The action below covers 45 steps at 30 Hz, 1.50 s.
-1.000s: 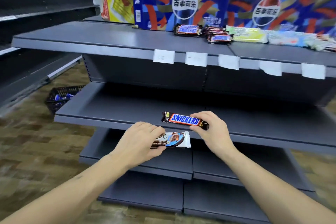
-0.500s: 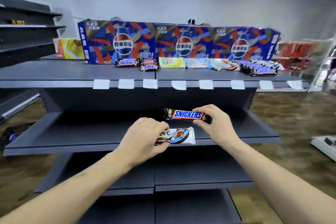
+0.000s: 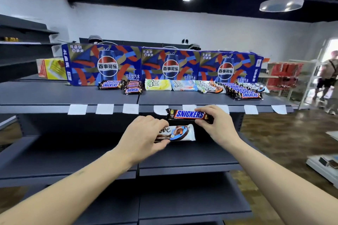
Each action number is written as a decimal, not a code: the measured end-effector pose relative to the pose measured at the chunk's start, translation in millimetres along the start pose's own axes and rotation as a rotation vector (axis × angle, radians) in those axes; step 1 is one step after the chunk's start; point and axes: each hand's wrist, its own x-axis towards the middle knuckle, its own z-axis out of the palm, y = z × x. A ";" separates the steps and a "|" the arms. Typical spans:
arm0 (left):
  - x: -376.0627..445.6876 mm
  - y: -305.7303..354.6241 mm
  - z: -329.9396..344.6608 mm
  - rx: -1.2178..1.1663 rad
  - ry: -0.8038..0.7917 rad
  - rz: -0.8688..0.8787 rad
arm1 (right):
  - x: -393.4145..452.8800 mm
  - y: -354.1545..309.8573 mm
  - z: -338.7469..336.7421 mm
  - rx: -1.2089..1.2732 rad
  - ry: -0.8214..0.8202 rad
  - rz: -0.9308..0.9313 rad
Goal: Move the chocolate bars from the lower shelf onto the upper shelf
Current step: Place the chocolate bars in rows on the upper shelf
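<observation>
My left hand [image 3: 144, 138] grips a white and brown Dove bar [image 3: 180, 133] by its left end, in front of the dark gap under the upper shelf [image 3: 54, 93]. My right hand [image 3: 216, 124] pinches a brown Snickers bar [image 3: 189, 114] by its right end, level with the upper shelf's front edge. Both bars lie flat, the Snickers just above and behind the Dove. On the upper shelf lie Snickers bars [image 3: 121, 86], Dove bars [image 3: 182, 85] and a further Snickers pile [image 3: 246, 93]. The lower shelf [image 3: 64, 157] shows bare grey metal.
Three blue Pepsi cartons [image 3: 170, 65] stand along the back of the upper shelf, with a yellow box [image 3: 51, 68] at their left. White price tags [image 3: 104, 109] line the shelf edge. Dark shelving [image 3: 22, 51] stands left. A person [image 3: 327, 76] stands far right on the wooden floor.
Both hands have risen with their bars from the lower shelf's edge to the upper shelf's front edge. The view has tilted up, showing the ceiling and the whole top row.
</observation>
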 end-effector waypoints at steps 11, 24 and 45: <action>76.5 -38.9 48.4 0.003 0.077 -0.002 | 83.2 50.1 16.4 0.018 -0.015 -0.013; 168.1 -37.9 115.9 -0.014 0.106 0.050 | 140.3 134.0 -1.6 0.002 0.031 0.018; 281.1 147.0 193.6 0.053 0.065 -0.036 | 125.5 325.0 -152.8 -0.056 -0.106 0.043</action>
